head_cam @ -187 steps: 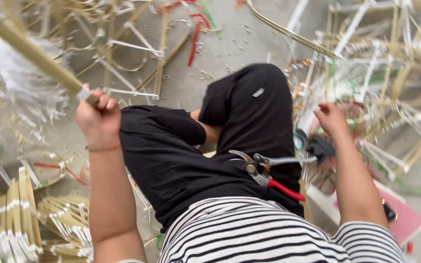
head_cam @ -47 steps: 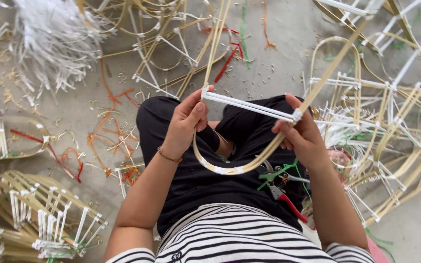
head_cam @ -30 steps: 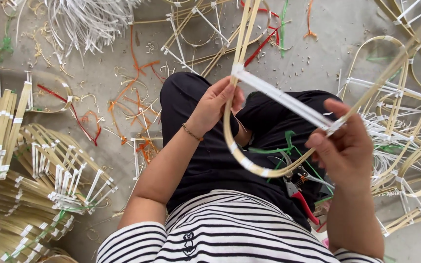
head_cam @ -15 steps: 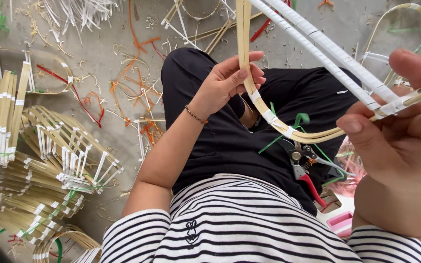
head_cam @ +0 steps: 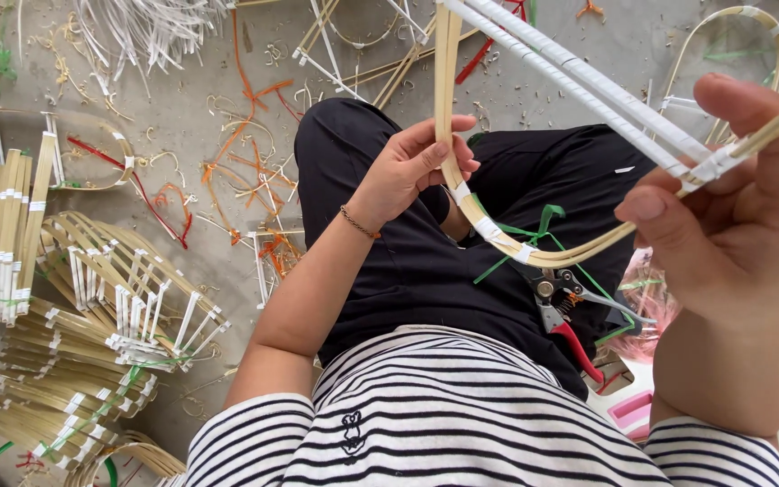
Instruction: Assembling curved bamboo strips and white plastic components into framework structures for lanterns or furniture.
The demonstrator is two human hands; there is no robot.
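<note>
I sit on the floor holding a bent bamboo strip frame [head_cam: 498,236], curved into a U with white tape bands along it. My left hand [head_cam: 416,167] grips the left side of the curve above my lap. My right hand [head_cam: 737,212], raised close to the camera, pinches the frame's right end where white-wrapped crossbars [head_cam: 588,86] meet it. Red-handled pruning shears [head_cam: 563,317] lie on my black trousers under the frame, beside green ribbon [head_cam: 534,233].
Stacks of finished taped bamboo frames [head_cam: 92,316] pile at the left. Loose orange and red strips [head_cam: 245,171] and bamboo shavings litter the concrete floor ahead. More bamboo hoops [head_cam: 750,45] lie at the upper right. A pink box [head_cam: 631,408] sits by my right leg.
I picked up a strip, bent it into a U frame with a white crossbar, then lifted it; my right hand has risen close to the camera.
</note>
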